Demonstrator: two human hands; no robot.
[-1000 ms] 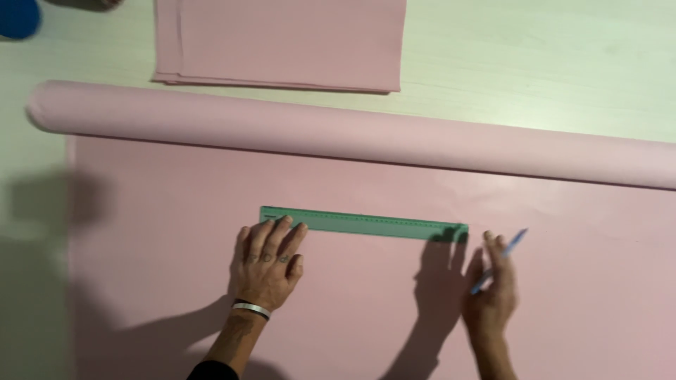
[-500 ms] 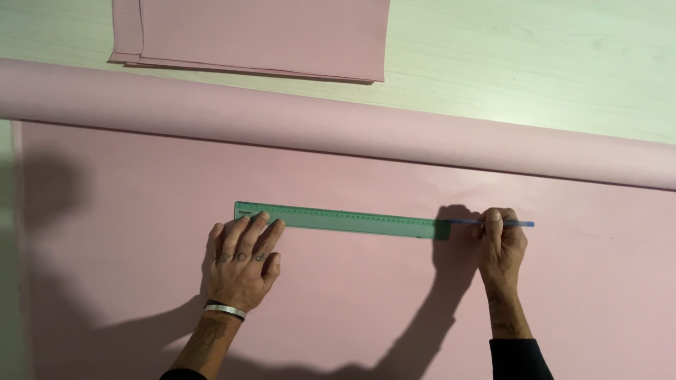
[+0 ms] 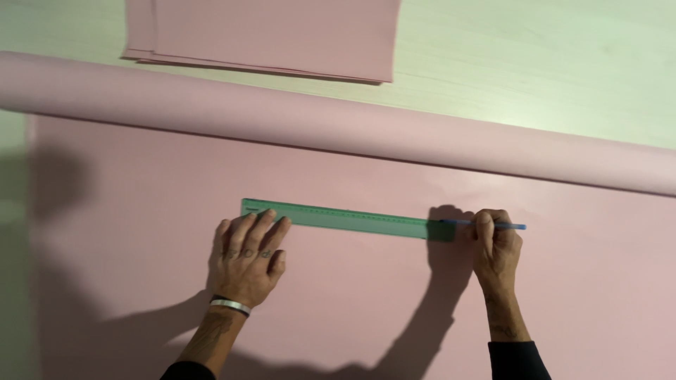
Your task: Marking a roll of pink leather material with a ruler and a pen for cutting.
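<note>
Both hands are down on the unrolled pink paper sheet [image 3: 352, 317]. Left hand [image 3: 248, 257] is spread flat, palm down, fingers pressing the left end of a green ruler [image 3: 345, 219], thumb out toward the right. It isn't gripping anything, just pinning the ruler to the sheet, and there's a silver bracelet [image 3: 230, 305] on that wrist. Right hand [image 3: 497, 246] is curled closed around a blue pen [image 3: 493, 225], which lies almost level, its tip pointing left at the ruler's right end, where the hand's shadow falls. So the ruler runs left to right between the two hands, tilted slightly. Forearms come in from the near edge, dark sleeves showing. Further back sits the still-rolled part of the paper [image 3: 338, 123], and beyond it a stack of cut pink sheets [image 3: 274, 35] on the pale table [image 3: 549, 63].
</note>
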